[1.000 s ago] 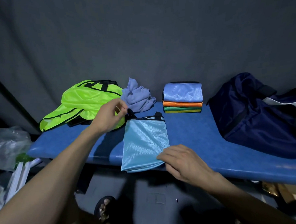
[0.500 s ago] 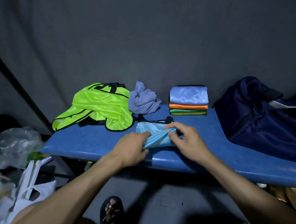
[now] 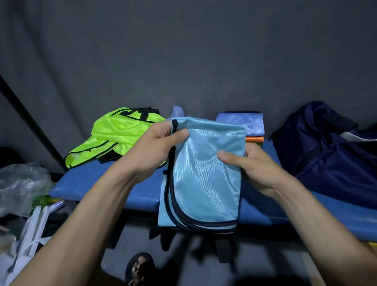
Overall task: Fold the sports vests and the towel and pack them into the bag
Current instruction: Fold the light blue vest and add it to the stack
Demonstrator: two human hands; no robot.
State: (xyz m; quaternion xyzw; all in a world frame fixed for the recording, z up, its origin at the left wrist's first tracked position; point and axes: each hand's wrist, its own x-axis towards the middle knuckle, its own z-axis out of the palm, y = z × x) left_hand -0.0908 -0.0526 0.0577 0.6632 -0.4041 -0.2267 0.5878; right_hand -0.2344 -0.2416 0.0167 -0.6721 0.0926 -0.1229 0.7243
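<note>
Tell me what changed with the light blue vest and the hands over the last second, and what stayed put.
The light blue vest left the blue bench: it lay flat, was bunched, and now hangs lifted in front of it. The left hand let go of the green vest and pinches the blue one's top edge; the right hand grips its right side. Green vest, folded stack and navy bag stayed.

bench (image 3: 111, 186) front bare | green vest (image 3: 117, 133) rear-left | bag (image 3: 327, 148) blocks right

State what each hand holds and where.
Both hold the light blue vest: left hand pinches its top left corner, right hand grips its right edge.
</note>
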